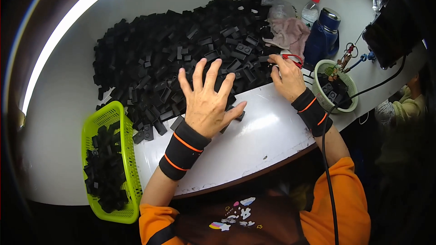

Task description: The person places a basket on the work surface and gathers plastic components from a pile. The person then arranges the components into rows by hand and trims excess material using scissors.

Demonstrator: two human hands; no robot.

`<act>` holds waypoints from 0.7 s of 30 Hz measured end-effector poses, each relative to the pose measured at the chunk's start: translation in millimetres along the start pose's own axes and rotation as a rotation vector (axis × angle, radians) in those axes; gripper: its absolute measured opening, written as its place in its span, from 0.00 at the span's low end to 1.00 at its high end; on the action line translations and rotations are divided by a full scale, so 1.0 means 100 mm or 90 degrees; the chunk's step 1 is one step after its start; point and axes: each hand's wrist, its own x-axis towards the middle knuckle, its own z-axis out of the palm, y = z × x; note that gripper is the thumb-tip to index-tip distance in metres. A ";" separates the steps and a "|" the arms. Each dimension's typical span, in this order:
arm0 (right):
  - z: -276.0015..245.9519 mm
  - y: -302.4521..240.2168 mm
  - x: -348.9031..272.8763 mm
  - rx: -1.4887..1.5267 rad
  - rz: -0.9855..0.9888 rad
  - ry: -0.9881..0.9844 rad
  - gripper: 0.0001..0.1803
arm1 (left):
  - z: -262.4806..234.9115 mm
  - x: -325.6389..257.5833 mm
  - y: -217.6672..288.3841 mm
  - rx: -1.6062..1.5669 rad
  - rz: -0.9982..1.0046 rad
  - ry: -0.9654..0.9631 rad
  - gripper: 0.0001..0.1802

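A large heap of black plastic building bricks (177, 56) spreads over the white table. My left hand (204, 102) is open, fingers spread wide and palm down, over the heap's near edge. It grips nothing; a few loose bricks lie beside its thumb and wrist. At the heap's right edge, my right hand (288, 77) has its fingers curled, and a small black brick (263, 58) shows at their tips. Just behind those fingers lies a tool with a red loop handle (294, 60), partly hidden by the hand. Both wrists wear black bands with orange stripes.
A lime-green basket (135, 177) of black bricks stands at the left. To the right are a pale round basket (353, 86) with bricks, a blue flask (320, 41), a pink cloth (290, 34) and a red-capped bottle (310, 11). A black cable (326, 163) hangs across my right forearm.
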 end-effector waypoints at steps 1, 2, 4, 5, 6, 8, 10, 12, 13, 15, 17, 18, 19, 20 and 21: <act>-0.02 0.13 0.04 -0.116 -0.013 0.045 0.19 | 0.05 0.15 0.04 -0.032 0.034 -0.004 0.27; -0.05 0.27 0.08 -0.193 0.059 0.001 0.20 | 0.18 0.31 0.10 -0.054 0.072 -0.003 0.26; -0.04 0.61 0.09 -0.289 0.173 -0.080 0.22 | 0.57 0.60 0.25 -0.115 0.144 0.001 0.23; -0.02 0.59 0.17 -0.297 0.239 -0.144 0.23 | 0.75 0.71 0.29 -0.148 0.178 0.003 0.23; 0.08 0.69 0.18 -0.277 0.261 -0.159 0.23 | 0.93 0.79 0.34 -0.166 0.207 0.014 0.23; 0.29 0.77 0.24 -0.276 0.251 -0.150 0.20 | 1.25 0.94 0.38 -0.181 0.150 -0.174 0.22; 0.38 0.76 0.24 -0.251 0.234 -0.092 0.21 | 1.46 1.12 0.38 -0.187 0.112 -0.210 0.24; 0.39 0.87 0.20 -0.214 0.220 -0.021 0.23 | 1.66 1.29 0.42 -0.190 0.078 -0.212 0.28; 0.38 0.87 0.20 -0.202 0.224 -0.002 0.23 | 1.73 1.37 0.42 -0.189 0.069 -0.220 0.31; 0.38 0.88 0.18 -0.219 0.248 0.023 0.25 | 1.91 1.43 0.44 -0.186 0.017 -0.272 0.37; 0.38 0.88 0.19 -0.237 0.238 0.050 0.24 | 2.00 1.46 0.44 -0.028 0.084 -0.359 0.36; 0.37 0.88 0.19 -0.227 0.242 0.039 0.23 | 1.99 1.46 0.45 -0.033 0.065 -0.366 0.35; 0.36 0.87 0.20 -0.215 0.244 0.027 0.21 | 2.02 1.46 0.38 -0.052 0.090 -0.312 0.32; 0.36 0.87 0.22 -0.234 0.228 0.040 0.20 | 2.02 1.48 0.32 -0.067 0.089 -0.316 0.31; 0.37 0.85 0.23 -0.224 0.221 0.044 0.20 | 2.02 1.50 0.26 -0.081 0.086 -0.319 0.30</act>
